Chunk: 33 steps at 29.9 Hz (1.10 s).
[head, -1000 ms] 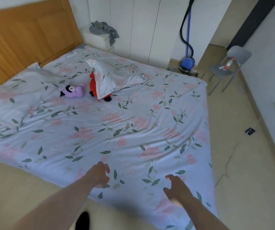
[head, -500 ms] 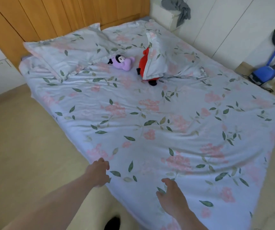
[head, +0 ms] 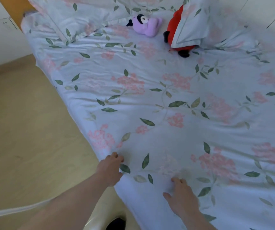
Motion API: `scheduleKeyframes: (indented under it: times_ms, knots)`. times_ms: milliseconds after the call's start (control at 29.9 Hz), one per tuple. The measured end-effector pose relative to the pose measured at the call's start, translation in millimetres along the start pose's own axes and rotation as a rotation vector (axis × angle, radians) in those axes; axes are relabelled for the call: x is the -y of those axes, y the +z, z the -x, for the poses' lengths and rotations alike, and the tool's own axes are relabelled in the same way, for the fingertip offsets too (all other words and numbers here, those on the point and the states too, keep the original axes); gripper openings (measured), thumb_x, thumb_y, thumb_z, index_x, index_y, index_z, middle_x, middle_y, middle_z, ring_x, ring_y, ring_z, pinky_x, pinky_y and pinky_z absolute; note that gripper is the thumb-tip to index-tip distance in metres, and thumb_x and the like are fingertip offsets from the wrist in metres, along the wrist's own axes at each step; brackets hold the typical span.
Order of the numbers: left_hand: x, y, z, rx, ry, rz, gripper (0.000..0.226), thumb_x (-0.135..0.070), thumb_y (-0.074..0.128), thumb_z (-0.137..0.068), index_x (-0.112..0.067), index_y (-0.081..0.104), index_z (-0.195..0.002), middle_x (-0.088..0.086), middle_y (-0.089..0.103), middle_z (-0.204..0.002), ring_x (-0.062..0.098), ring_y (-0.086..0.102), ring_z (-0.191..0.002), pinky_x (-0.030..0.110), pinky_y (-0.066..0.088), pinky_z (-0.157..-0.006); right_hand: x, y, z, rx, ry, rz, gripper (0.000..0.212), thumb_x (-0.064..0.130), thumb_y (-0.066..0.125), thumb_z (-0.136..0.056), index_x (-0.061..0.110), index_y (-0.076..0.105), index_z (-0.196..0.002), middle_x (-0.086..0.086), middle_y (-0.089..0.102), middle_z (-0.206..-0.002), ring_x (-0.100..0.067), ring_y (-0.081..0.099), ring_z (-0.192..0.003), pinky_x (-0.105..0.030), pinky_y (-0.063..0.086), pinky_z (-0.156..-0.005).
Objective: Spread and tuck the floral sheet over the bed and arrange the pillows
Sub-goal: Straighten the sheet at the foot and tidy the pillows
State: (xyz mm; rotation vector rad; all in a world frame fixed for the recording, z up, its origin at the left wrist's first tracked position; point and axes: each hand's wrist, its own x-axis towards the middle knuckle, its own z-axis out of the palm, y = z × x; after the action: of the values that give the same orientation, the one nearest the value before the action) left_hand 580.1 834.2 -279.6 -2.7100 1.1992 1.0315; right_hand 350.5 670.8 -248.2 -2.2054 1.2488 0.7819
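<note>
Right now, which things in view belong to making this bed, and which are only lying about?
For the job:
sheet, under both hands
left hand, at the sheet's edge
right hand, flat on the sheet
left pillow
right pillow

Lying about:
purple toy
red toy, partly under the right pillow

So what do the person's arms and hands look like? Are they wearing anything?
Both arms are bare as far as the picture shows: no sleeves, no gloves. The left hand and right hand show no rings, and no watch or bracelet shows on the wrists. Near the bottom edge there is a dark shoe, only partly in view.
</note>
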Motion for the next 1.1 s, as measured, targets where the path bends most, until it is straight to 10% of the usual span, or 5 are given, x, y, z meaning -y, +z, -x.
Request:
scheduleKeyframes:
  times_ms: [234, 501, 835, 969, 1103]
  knots:
    - [-3.3, 35.5, -19.4, -0.084, 0.160, -0.207, 0.014, -0.015, 0.053, -0.100, -0.022, 0.065, -0.102, -0.005, 0.058, -0.108, 0.021, 0.050, -0.102, 0.030, 0.034, -0.071, -15.0, 54.0, -17.5, -0.155, -0.073, 0.089, 0.009, 0.028, 0.061, -0.093, 0.027, 0.054, -0.088, 0.009, 0.055, -0.090, -0.014, 0.055, -0.082, -0.032, 0.052, -0.073]
    - [3.0, 22.2, 1.4, -0.107, 0.302, -0.286, 0.024, -0.002, 0.049, -0.095, -0.026, 0.054, -0.092, -0.007, 0.050, -0.098, 0.020, 0.047, -0.098, 0.030, 0.028, -0.070, -13.2, 47.5, -2.5, -0.064, -0.224, 0.206, 0.018, 0.008, 0.042, -0.100, 0.026, 0.044, -0.098, 0.002, 0.047, -0.103, -0.018, 0.042, -0.087, -0.030, 0.035, -0.071]
    - [12.1, 31.9, 28.9, -0.102, 0.342, -0.342, 0.052, 0.000, 0.080, -0.041, -0.033, 0.046, -0.062, -0.018, 0.045, -0.067, 0.009, 0.044, -0.060, 0.021, 0.020, -0.045, -30.3, 25.1, 32.0, 0.053, -0.296, 0.137, 0.030, 0.002, 0.044, -0.089, 0.028, 0.033, -0.079, 0.009, 0.036, -0.088, -0.016, 0.041, -0.087, -0.018, 0.027, -0.058]
    - [-22.7, 35.1, 20.3, -0.058, 0.134, -0.306, 0.029, 0.000, 0.063, -0.084, -0.021, 0.062, -0.104, -0.005, 0.057, -0.107, 0.020, 0.053, -0.102, 0.029, 0.035, -0.066, -28.0, 38.1, 30.4, -0.018, -0.227, 0.066, 0.031, 0.009, 0.045, -0.099, 0.030, 0.033, -0.078, 0.010, 0.037, -0.089, -0.015, 0.042, -0.086, -0.024, 0.036, -0.065]
    - [-56.6, 40.3, 25.0, -0.038, -0.092, -0.261, 0.037, -0.002, 0.058, -0.086, -0.015, 0.052, -0.120, 0.002, 0.049, -0.119, 0.023, 0.051, -0.108, 0.032, 0.038, -0.070, -43.5, 52.2, 41.3, -0.162, -0.129, -0.142, 0.012, 0.035, 0.054, -0.100, 0.027, 0.044, -0.098, 0.011, 0.045, -0.100, -0.012, 0.049, -0.091, -0.026, 0.039, -0.071]
